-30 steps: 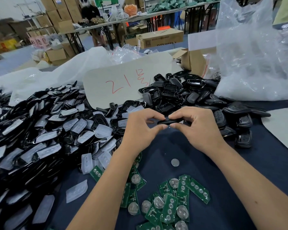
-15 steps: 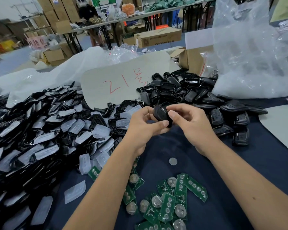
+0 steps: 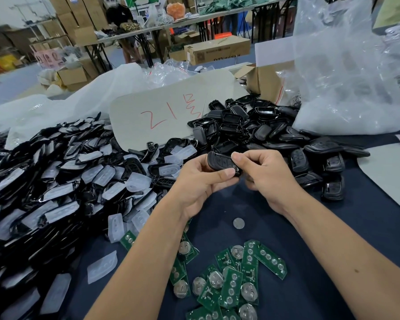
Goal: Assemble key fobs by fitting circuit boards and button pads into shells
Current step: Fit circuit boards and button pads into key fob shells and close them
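Turned face-up since the earlier frame, the key fob sits pinched between our left hand and right hand above the table's middle — one closed; circuit boards near its front edge remain.

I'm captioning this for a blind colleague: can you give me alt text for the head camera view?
Both hands, left hand and right hand, hold a black key fob above a dark blue table. Green circuit boards lie near, black shells beyond.
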Available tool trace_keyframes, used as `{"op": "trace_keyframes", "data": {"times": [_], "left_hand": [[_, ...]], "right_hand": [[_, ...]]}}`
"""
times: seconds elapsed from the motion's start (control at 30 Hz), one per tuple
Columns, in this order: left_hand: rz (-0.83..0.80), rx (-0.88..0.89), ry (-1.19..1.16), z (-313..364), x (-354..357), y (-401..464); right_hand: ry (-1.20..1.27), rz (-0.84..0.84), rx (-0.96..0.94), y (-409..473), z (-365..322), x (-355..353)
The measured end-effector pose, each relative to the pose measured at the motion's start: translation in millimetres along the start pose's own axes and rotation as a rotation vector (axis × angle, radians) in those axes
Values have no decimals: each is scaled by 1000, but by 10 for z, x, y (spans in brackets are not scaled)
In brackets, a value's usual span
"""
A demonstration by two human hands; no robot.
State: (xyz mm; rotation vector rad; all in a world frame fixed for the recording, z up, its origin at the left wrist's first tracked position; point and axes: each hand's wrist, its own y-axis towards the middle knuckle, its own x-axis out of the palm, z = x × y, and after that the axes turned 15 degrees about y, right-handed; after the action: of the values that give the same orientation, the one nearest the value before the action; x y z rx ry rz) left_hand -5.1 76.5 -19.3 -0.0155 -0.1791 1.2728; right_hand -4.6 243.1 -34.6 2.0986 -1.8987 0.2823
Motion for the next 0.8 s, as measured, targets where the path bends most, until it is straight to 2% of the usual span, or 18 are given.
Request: {"op": "trace_keyframes", "data": {"times": [0.23,0.33,0.53,0.7,0.8], "left_hand": [[21,4,4,6,11,-9],[100,-13,-10,2,65,-4],[271,8,110,-28,160,45],[249,-22,147,-23,167,40],[243,-23,171,-31,181,37]], "right_hand": [[30,26,-20,-42,-38,52],[43,81,-18,-37,-35,57],[106,176,-30,-17,2,51],[320,425,-92,31,-39,-2],[393,505,-126,27,-56,-7]]}}
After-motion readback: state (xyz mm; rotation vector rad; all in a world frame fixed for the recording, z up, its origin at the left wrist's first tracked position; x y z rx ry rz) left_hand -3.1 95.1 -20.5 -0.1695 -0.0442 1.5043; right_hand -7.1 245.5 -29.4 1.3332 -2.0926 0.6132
